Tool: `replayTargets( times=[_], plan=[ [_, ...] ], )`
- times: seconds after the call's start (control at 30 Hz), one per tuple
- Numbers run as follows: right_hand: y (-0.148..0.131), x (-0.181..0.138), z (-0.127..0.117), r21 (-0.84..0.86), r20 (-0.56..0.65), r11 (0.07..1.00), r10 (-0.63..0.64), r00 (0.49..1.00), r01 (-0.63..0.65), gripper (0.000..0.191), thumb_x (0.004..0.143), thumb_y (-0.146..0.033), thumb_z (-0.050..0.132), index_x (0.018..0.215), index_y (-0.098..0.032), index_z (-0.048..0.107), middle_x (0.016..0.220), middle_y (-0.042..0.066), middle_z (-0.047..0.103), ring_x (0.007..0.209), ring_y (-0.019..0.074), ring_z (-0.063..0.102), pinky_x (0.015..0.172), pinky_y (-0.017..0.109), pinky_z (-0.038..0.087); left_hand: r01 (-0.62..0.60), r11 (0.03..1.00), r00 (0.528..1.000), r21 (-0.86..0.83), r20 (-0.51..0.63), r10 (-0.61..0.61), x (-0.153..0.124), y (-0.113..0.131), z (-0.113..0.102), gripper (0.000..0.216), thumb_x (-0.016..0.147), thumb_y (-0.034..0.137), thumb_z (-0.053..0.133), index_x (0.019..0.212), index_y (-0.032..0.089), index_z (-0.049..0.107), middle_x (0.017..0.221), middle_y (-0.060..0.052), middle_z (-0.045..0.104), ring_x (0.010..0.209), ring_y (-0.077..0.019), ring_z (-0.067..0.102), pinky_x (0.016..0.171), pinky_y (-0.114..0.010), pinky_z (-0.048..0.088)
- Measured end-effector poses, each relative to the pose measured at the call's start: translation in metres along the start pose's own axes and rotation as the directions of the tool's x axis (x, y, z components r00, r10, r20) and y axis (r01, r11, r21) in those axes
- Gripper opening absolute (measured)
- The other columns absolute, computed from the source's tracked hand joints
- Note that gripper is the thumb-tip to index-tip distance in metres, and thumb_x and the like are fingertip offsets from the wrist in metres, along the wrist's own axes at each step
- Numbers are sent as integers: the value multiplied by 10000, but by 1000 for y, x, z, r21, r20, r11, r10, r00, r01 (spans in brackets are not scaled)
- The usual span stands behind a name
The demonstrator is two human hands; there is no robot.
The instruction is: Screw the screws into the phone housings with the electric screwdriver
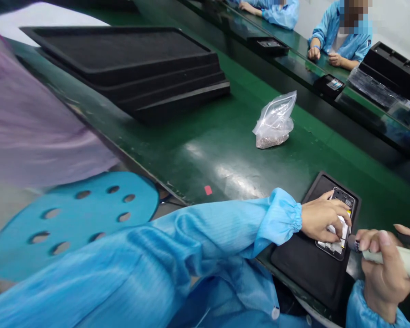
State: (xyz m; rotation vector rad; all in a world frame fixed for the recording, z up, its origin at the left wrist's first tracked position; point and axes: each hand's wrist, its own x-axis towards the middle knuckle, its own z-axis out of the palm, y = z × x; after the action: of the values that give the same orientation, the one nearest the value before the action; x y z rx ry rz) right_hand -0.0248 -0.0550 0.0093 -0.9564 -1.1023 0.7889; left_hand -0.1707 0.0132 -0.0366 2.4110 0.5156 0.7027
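An opened smartphone point(335, 248), its inner parts bared, lies on a black foam tray point(302, 266) at the lower right. My left hand point(323, 216) rests over the phone with bent fingers. Its thumb and forefinger tips come close together beside the driver's bit; whether a small part is between them is hidden. My right hand point(384, 269) is closed around a pale electric screwdriver point(401, 260) with a dark grey nose. The thin bit points left and reaches the phone near my left fingertips.
Beyond the phone stands a clear zip bag point(275, 123) of tiny screw-like parts. Stacked black trays point(140, 68) lie farther left, and a red scrap point(208, 190) is on the green table point(177, 150). A blue stool point(99, 218) stands at left; co-workers point(348, 41) sit across.
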Motion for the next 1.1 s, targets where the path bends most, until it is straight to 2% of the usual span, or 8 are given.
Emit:
replayTargets(
  times=[0.2,0.33,0.43,0.57,0.87,1.0,1.1],
  plan=[
    [2,-1,-1,-29,3,1000,-9,1000,9,322,801,-155,664,1059,-194,475,531,-90,513,475,142,554,580,351,518,26,1000,999,0,25,-26,2,2,0,47,747,166,724,771,206,716,1167,-26,651,1297,-306,411,1109,-634,132],
    [-2,-2,-11,-120,3,992,26,1000,-26,341,787,-182,704,1051,-187,489,533,-79,526,489,150,569,608,362,522,65,998,995,-21,74,-63,3,0,-1,324,702,258,782,1006,208,682,1309,-70,567,1352,-325,334,1108,-639,118],
    [-4,-3,-19,-207,3,973,106,994,-103,362,770,-231,734,1034,-185,490,530,-70,527,501,163,570,578,337,502,95,994,994,-59,55,-92,2,-2,-1,327,768,188,688,1092,196,648,1379,-81,504,1379,-316,291,1110,-635,138],
    [-2,-4,-22,-277,6,947,170,986,-161,403,780,-294,735,1062,-180,472,550,-55,540,511,172,568,582,333,469,123,990,992,-66,26,-122,0,-2,0,328,788,88,574,1093,186,644,1386,-78,498,1379,-306,297,1107,-642,150],
    [8,-5,-24,-271,51,958,110,993,-92,410,775,-258,739,1068,-150,474,549,-52,556,479,174,564,584,356,473,108,993,994,-37,38,-107,0,-3,2,338,778,99,572,1097,186,641,1394,-75,490,1379,-295,294,1112,-632,143],
    [7,-5,-25,-347,56,930,154,986,-126,403,774,-306,737,1027,-159,459,552,-51,560,495,173,579,604,347,474,116,992,993,-44,43,-114,1,-2,1,351,770,94,571,1101,187,639,1402,-77,483,1381,-287,296,1113,-632,139],
    [9,-5,-28,-385,67,918,137,988,-101,403,765,-336,740,1011,-146,485,562,-44,563,504,173,578,615,353,478,123,991,991,-44,50,-121,0,-1,0,359,767,86,567,1101,192,641,1406,-75,479,1383,-288,293,1117,-630,134]
  ],
)
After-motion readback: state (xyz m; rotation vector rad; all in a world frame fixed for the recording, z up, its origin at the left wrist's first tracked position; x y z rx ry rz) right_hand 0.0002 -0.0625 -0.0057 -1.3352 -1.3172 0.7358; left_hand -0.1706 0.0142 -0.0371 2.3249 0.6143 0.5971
